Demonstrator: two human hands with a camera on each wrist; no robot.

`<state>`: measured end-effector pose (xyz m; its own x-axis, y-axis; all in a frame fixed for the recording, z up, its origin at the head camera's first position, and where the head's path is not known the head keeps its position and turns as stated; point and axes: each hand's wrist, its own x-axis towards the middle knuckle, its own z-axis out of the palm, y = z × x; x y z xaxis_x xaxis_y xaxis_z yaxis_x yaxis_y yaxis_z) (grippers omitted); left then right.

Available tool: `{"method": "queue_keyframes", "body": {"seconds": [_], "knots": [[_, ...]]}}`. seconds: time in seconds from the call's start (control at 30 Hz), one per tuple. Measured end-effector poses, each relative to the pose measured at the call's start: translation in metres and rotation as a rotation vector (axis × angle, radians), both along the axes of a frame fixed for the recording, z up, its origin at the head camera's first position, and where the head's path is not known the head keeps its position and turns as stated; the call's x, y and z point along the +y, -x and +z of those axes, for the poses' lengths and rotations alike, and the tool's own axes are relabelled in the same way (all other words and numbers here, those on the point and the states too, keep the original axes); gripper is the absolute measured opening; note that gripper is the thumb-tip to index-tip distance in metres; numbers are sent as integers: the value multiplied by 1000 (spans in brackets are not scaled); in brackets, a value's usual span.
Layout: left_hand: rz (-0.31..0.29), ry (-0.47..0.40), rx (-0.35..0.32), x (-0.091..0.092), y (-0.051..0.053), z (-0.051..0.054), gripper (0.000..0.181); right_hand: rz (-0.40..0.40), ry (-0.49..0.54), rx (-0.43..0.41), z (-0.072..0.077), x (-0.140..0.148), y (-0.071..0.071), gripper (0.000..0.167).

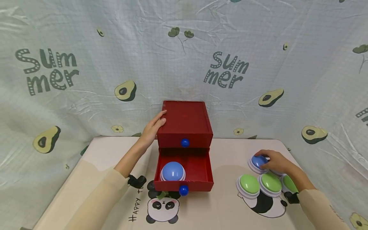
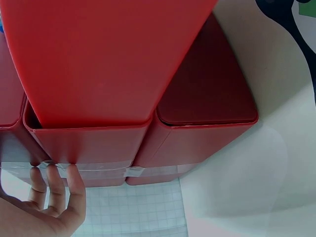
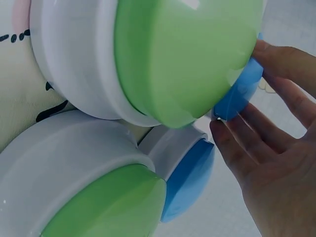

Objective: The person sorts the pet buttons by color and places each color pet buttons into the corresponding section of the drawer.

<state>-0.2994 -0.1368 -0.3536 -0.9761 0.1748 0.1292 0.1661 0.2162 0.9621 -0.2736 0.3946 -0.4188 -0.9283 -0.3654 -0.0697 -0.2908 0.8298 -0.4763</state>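
A red cabinet (image 1: pixel 187 118) has its lower drawer (image 1: pixel 201 186) pulled out, with a blue dome button (image 1: pixel 172 171) in the drawer's left half. My left hand (image 1: pixel 150 129) rests against the cabinet's upper left side; in the left wrist view the fingertips of this hand (image 2: pixel 57 207) touch the taped red casing (image 2: pixel 94 145). Off to the right, my right hand (image 1: pixel 277 162) grips another blue button (image 1: pixel 258 161) by its dome. The right wrist view has the hand (image 3: pixel 281 153) with thumb and fingers around that blue dome (image 3: pixel 240 94), partly hidden behind a green button (image 3: pixel 187 59).
Green buttons (image 1: pixel 249 184) stand in front of the right hand, one partly behind the wrist. A further blue button (image 3: pixel 190 180) shows in the right wrist view. The closed upper drawer (image 1: pixel 169 140) is above the pulled-out one. A printed curtain (image 1: pixel 149 57) hangs behind the table (image 1: pixel 224 210).
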Motion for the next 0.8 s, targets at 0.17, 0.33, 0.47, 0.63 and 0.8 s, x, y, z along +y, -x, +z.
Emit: {"method": "queue_keyframes", "body": {"seconds": [0.17, 0.33, 0.47, 0.63, 0.8], "knots": [[5, -2, -5, -1, 1, -1, 55, -1, 0, 0, 1, -1, 1, 45], [1, -3, 0, 0, 1, -1, 55, 3, 2, 4, -1, 0, 1, 45], [0, -5, -2, 1, 0, 0, 55, 4, -3, 13, -2, 0, 1, 45], [0, 0, -1, 1, -2, 0, 55, 4, -12, 24, -2, -2, 1, 47], [0, -4, -3, 0, -3, 1, 55, 9, -1, 38, -2, -7, 2, 48]]}}
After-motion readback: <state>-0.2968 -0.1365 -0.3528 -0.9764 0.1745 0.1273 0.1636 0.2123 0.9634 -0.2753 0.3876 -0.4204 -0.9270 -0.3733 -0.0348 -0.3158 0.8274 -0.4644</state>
